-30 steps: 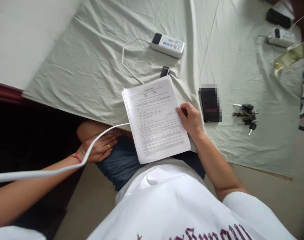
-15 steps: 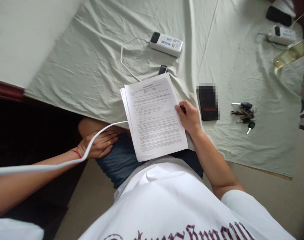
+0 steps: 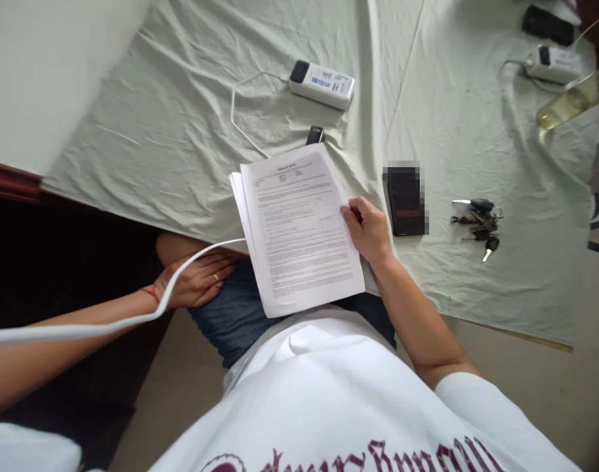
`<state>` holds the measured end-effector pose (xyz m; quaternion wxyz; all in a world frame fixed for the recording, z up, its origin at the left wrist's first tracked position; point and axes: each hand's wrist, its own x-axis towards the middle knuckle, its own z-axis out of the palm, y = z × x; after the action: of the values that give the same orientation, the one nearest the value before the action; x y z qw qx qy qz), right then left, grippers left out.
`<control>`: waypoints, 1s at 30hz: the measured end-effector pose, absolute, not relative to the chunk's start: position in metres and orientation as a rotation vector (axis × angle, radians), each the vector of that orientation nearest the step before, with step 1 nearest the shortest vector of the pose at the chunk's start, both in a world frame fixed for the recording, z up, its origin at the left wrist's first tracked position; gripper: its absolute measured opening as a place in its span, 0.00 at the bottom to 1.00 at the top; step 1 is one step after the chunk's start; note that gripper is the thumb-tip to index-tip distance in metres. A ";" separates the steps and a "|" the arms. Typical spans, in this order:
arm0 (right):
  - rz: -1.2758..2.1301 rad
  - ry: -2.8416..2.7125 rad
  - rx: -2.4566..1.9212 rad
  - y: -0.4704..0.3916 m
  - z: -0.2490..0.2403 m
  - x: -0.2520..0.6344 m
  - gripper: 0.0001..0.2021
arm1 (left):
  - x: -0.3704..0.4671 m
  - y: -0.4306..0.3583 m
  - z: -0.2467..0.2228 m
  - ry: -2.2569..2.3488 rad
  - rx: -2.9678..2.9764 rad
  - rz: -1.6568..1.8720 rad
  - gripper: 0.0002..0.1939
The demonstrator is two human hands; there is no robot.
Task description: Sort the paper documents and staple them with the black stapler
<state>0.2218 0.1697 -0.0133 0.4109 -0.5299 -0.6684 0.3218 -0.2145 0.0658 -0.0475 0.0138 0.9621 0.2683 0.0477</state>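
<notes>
A sheaf of printed sheets (image 3: 306,242) is held over my lap and the near edge of the cloth. My right hand (image 3: 365,229) pinches its right edge between thumb and curled fingers. Resting flat on my thigh, my left hand (image 3: 198,280) holds nothing, and its fingers are stretched out. A white cable (image 3: 181,272) passes over the left wrist and disappears behind the papers. Just right of my right hand lies a dark phone (image 3: 405,202), partly blurred out.
On the pale green cloth (image 3: 181,131) sit a white power bank (image 3: 321,85), a small black object (image 3: 315,135) and a bunch of keys (image 3: 481,219). At the upper right are another white device (image 3: 555,64), a black item (image 3: 548,25) and a yellowish transparent object (image 3: 569,105).
The table items and the papers appear shifted slightly left in the view. Both hands keep the same pose, the right one still gripping the sheets.
</notes>
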 end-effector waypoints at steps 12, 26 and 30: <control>0.770 -1.642 -1.427 0.165 -0.013 0.223 0.09 | -0.201 0.070 -0.052 0.805 2.987 0.216 0.16; 0.518 -1.619 -1.481 0.164 -0.012 0.223 0.07 | -0.216 0.060 -0.063 0.822 3.004 0.204 0.18; 0.634 -1.512 -1.488 0.165 -0.015 0.227 0.07 | -0.209 0.062 -0.061 0.852 2.967 0.228 0.16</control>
<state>0.2265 0.1652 -0.0155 0.4475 -0.6010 -0.6107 0.2561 -0.2093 0.0622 -0.0610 0.0231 0.9583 0.2751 0.0737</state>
